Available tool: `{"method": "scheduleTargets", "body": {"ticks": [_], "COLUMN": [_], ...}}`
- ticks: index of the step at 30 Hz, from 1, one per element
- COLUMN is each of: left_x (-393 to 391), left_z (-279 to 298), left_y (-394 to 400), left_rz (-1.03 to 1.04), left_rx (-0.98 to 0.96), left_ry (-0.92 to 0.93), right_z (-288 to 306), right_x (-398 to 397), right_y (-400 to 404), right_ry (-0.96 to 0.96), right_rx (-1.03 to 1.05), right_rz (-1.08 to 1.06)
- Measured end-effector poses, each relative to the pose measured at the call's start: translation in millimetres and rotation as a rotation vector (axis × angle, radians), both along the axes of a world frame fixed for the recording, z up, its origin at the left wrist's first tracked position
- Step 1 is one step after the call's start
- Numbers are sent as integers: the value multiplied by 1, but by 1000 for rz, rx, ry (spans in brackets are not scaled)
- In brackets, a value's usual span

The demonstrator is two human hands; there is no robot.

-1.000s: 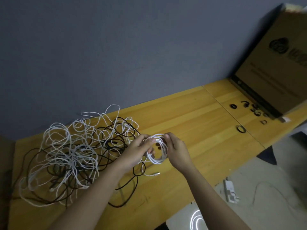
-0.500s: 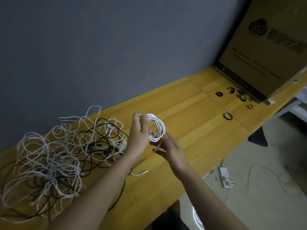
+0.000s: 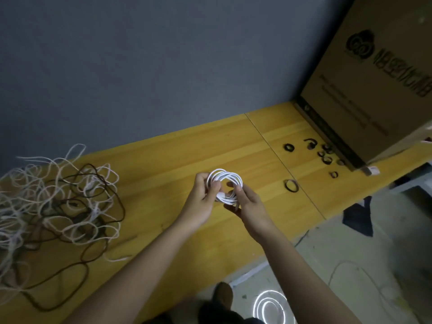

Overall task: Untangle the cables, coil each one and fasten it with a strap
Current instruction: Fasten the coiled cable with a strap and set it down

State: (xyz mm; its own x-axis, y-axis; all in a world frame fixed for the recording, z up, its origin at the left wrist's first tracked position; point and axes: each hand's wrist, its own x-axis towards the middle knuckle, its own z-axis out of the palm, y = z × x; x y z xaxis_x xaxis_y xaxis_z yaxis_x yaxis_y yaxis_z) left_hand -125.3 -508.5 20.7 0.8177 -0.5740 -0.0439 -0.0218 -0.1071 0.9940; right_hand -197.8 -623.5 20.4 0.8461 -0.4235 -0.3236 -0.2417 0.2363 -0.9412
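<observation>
Single view only, head-worn, wide angle. It looks forward and steeply down from above my forearms onto the wooden tabletop [image 3: 163,160]. Facing the grey wall [image 3: 140,66] along the tabletop's far edge; the near edge runs diagonally, floor [image 3: 350,265] showing lower right. Close range: my left hand [image 3: 202,199] and right hand [image 3: 251,206] sit mid-frame. The far right corner holds a cardboard box [image 3: 374,90].
</observation>
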Motion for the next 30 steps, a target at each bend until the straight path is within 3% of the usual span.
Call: {"method": "scheduleTargets", "body": {"ticks": [4,8,12,16,19,26,30], "left_x": [0,13,11,8,14,42,54], "left_z": [-7,-8,-2,-3,-6,-28,-44], "left_y": [-28,-53,-89,-128,-159,-254,-313], "left_rz": [-120,-201,-185,-197,-199,-151,-86], "left_rx": [112,235,353,522,589,800,877], "left_ry": [121,151,-83,-395,-520,-518,-419], "right_z": [-9,-14,-20,-28,-33,-90,-119], "right_x": [-13,-14,-16,-24,-32,-22,12], "right_y": [-45,-64,-80,-119,-166,-319,-422], "right_ry": [63,39,64,143,118,326,437], "right_rx": [-50,-266,-325,-167,-89,-312,-527], "right_rz": [79,84,9,91,110,-19,68]}}
